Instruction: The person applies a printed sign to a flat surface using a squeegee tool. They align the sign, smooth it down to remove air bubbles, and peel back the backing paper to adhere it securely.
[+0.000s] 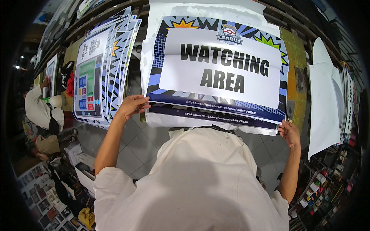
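Head view: left hand point(133, 106) fingers pinch the lower left edge of a large printed poster point(219, 67); right hand point(290, 133) fingers grip its lower right corner. Poster lies flat on the surface point(295, 54), atop other prints. Fanned stack of posters point(104, 73) just left; white sheets point(322, 100) right.

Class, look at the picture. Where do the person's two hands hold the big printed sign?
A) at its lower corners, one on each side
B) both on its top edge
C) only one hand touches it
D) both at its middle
A: the left hand grips the sign at its lower left corner, and the right hand at its lower right corner.
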`<state>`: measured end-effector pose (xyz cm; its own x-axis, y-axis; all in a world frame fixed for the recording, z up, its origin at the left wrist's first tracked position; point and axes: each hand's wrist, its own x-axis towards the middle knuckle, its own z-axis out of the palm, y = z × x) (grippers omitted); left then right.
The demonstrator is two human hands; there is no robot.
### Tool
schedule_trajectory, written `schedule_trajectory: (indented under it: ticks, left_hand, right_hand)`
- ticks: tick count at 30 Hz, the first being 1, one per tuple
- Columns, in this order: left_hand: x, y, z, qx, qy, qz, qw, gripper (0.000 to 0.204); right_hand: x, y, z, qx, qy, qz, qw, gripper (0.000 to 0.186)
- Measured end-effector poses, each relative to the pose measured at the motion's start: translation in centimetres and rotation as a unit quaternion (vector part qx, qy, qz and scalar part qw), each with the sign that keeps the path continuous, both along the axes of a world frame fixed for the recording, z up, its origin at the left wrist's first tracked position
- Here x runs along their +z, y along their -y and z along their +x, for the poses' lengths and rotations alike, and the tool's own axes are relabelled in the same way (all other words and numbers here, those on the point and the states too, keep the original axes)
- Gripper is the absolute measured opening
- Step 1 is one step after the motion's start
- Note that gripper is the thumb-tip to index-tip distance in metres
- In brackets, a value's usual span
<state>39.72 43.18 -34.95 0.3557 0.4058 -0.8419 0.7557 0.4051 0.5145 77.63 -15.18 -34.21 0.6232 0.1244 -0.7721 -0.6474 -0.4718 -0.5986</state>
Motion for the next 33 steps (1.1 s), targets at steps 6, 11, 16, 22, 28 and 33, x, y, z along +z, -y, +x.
schedule_trajectory:
  ticks: [6,11,16,22,28,33]
  left_hand:
    - [1.0,2.1,-0.4,-0.012,-0.021,0.016,1.000,0.030]
    - [0.9,2.8,-0.6,-0.033,-0.040,0.043,0.998,0.028]
    - [-1.6,3.0,-2.0,0.023,0.002,0.062,0.998,0.033]
    - [-0.6,3.9,-2.1,0.022,-0.006,0.077,0.997,0.029]
    - [-1.6,4.4,-2.7,0.045,-0.004,0.098,0.994,0.028]
    - [-2.1,4.6,-3.2,0.063,0.009,0.097,0.993,0.030]
  right_hand:
    - [-0.5,0.9,-0.8,-0.006,-0.009,-0.015,1.000,0.027]
    - [-0.9,1.2,-1.1,0.005,0.006,-0.033,0.999,0.023]
    - [-1.6,1.7,-1.4,-0.011,0.018,-0.038,0.999,0.020]
    - [-1.0,1.2,-2.0,-0.003,0.042,-0.023,0.999,0.026]
    - [-1.5,1.8,-2.1,-0.021,0.037,-0.035,0.998,0.022]
    - [-1.3,1.6,-2.5,-0.015,0.034,-0.063,0.997,0.025]
